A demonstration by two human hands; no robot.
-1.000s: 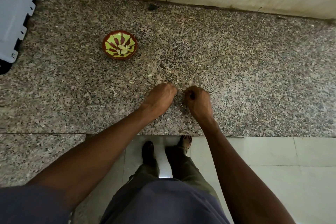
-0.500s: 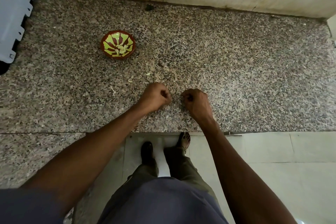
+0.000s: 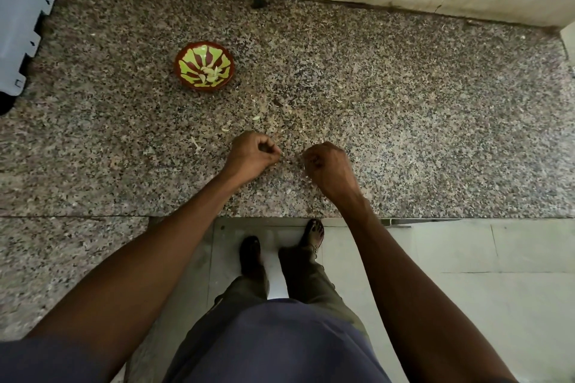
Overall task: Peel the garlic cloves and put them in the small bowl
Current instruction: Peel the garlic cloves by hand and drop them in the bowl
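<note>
The small bowl (image 3: 204, 66), with peeled garlic cloves (image 3: 212, 72) already inside, is set up and to the left of both curled hands on the granite worktop (image 3: 404, 109), nearer the left hand (image 3: 253, 154) than the right hand (image 3: 328, 169); whatever is pinched cannot be told.

The small bowl (image 3: 204, 65) stands on the counter (image 3: 404, 109), left of and behind both hands, with peeled cloves (image 3: 212, 71) lying in it. The left hand (image 3: 252, 153) and right hand (image 3: 329, 168) hover side by side, apart, near the counter's front edge. Peel scraps (image 3: 255, 118) lie scattered between bowl and hands
</note>
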